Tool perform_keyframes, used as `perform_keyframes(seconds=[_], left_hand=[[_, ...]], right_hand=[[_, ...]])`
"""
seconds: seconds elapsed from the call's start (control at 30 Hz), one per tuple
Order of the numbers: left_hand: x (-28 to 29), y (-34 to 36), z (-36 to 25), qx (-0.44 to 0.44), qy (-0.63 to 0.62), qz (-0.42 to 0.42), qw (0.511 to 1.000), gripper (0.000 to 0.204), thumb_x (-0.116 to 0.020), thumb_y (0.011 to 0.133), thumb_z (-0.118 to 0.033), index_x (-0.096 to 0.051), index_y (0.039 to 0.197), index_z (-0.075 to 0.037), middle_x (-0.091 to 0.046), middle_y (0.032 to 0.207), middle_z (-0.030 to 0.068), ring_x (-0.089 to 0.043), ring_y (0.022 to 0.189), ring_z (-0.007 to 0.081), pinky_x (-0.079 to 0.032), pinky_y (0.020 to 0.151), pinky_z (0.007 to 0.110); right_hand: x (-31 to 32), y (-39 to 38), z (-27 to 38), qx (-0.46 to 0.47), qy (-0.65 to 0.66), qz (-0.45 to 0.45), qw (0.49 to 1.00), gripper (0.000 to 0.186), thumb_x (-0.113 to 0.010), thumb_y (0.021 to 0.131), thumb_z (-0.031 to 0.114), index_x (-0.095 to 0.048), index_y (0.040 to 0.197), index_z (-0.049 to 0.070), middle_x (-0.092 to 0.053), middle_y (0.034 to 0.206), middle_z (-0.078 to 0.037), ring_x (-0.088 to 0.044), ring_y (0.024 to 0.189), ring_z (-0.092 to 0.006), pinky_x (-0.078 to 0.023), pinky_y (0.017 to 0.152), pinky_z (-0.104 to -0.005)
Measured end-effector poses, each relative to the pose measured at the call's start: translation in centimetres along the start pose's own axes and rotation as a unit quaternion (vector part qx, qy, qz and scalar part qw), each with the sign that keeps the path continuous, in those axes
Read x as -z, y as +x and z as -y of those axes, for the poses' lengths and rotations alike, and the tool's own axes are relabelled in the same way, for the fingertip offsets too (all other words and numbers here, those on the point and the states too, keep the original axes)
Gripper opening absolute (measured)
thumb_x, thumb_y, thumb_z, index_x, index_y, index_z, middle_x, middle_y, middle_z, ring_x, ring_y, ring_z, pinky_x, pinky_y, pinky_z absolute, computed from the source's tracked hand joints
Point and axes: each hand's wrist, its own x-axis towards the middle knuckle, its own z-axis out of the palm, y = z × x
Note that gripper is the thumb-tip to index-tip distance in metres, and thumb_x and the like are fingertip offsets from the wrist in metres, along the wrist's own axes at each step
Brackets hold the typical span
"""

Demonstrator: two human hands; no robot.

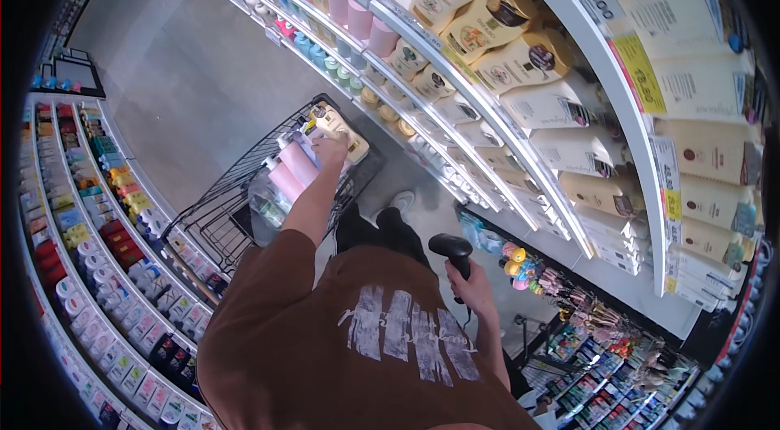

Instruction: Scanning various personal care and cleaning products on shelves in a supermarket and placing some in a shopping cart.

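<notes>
Well, from my end the trouble spot looks to be the crowded far corner of the wire cart [218,155], on the side nearest the shelves [487,117]. A cream bottle [355,144] sits there inside the rim, and I have the left hand [329,151] over it. The hand hides its own fingertips, so I cannot tell whether they are gripping the bottle or merely resting on it. If the hold is only light, I'd expect smooth plastic to slip, and a pull at an angle could snag the bottle on the cart's corner.

Next to it, toward the cart's middle, two pink bottles [299,164] stand close together; a sideways drag of that forearm could tip them onto the clear bag [266,207] near the handle end.

My right hand [473,290] is wrapped around the grip of a black scanner [451,247], held near the body, well apart from the cart. A dark cord [468,317] hangs below it, and reaching across with the scanner might catch that cord on the brown shirt [325,349] or the cart's near edge. With that hand occupied, I judge that a slipping bottle would be hard to save.
</notes>
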Motion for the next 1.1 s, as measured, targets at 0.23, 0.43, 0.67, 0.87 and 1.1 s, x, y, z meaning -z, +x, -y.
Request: perform_keyframes(seconds=[0.23, 0.43, 0.67, 0.87, 1.1], left_hand=[[-2.1, 1.5, -3.7, 0.062, 0.098, -0.043, 0.992, 0.111, -0.078, 0.077, -0.065, -0.028, 0.138, 0.013, -0.045, 0.137, 0.0316, -0.057, 0.126, 0.0425, -0.051, 0.107, 0.047], [-2.6, 3.8, -2.3, 0.029, 0.13, -0.055, 0.99, 0.111, -0.08, 0.078, -0.061, -0.027, 0.14, 0.013, -0.043, 0.14, 0.0335, -0.066, 0.116, 0.0392, -0.061, 0.09, 0.042], [4.1, 1.7, 1.0, -0.073, -0.281, 0.11, 0.951, 0.087, -0.073, 0.086, -0.05, -0.038, 0.141, 0.007, -0.057, 0.13, 0.0216, -0.064, 0.116, 0.0345, -0.056, 0.097, 0.043], [16.7, -13.9, -7.3, -0.046, -0.579, 0.415, 0.7, 0.071, -0.038, 0.105, -0.062, -0.046, 0.143, -0.002, -0.059, 0.129, 0.0126, -0.065, 0.105, 0.027, -0.056, 0.097, 0.051], [19.1, -21.1, -11.1, -0.191, -0.502, 0.377, 0.755, 0.083, -0.03, 0.103, -0.072, -0.046, 0.146, -0.003, -0.061, 0.124, 0.0108, -0.065, 0.103, 0.0245, -0.058, 0.092, 0.044]], right_hand=[[-1.8, -0.9, -1.6, -0.034, 0.027, -0.039, 0.998, 0.029, -0.068, 0.099, 0.032, -0.064, 0.1, 0.003, -0.056, 0.063, 0.002, -0.053, 0.053, -0.0071, -0.041, 0.048, -0.0274], [-4.0, 0.0, -4.2, 0.008, 0.036, -0.019, 0.999, 0.023, -0.069, 0.1, 0.027, -0.062, 0.102, 0.005, -0.054, 0.067, 0.004, -0.051, 0.054, -0.0048, -0.04, 0.048, -0.0244], [-3.7, 1.7, -0.2, 0.099, -0.035, -0.01, 0.994, 0.034, -0.07, 0.097, 0.031, -0.066, 0.107, -0.001, -0.06, 0.07, -0.006, -0.057, 0.066, -0.0124, -0.047, 0.061, -0.0346], [-1.6, 3.7, 4.0, 0.251, 0.006, -0.043, 0.967, 0.033, -0.068, 0.097, 0.026, -0.065, 0.114, -0.003, -0.069, 0.083, -0.016, -0.064, 0.075, -0.0213, -0.052, 0.074, -0.0385], [-0.9, 0.2, 9.4, 0.327, 0.031, -0.015, 0.944, 0.032, -0.07, 0.098, 0.023, -0.067, 0.115, -0.004, -0.068, 0.083, -0.006, -0.057, 0.074, -0.0099, -0.049, 0.069, -0.0306]])
